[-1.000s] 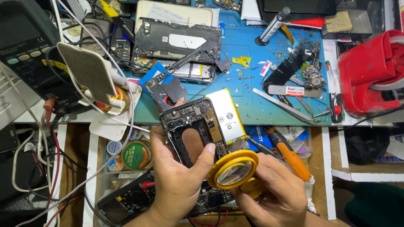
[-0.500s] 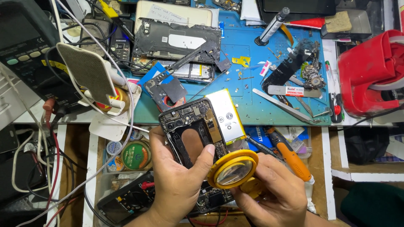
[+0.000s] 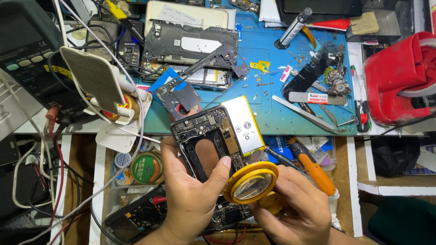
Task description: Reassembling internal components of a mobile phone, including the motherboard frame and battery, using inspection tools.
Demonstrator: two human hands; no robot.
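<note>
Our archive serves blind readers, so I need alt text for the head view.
Left hand holds an opened phone frame with its white battery flipped out; right hand holds a yellow suction cup against its lower edge. Behind lies a blue mat strewn with phone parts and tools.

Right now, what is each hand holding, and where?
Left hand: opened phone, by its lower end. Right hand: yellow suction cup, from underneath.
</note>
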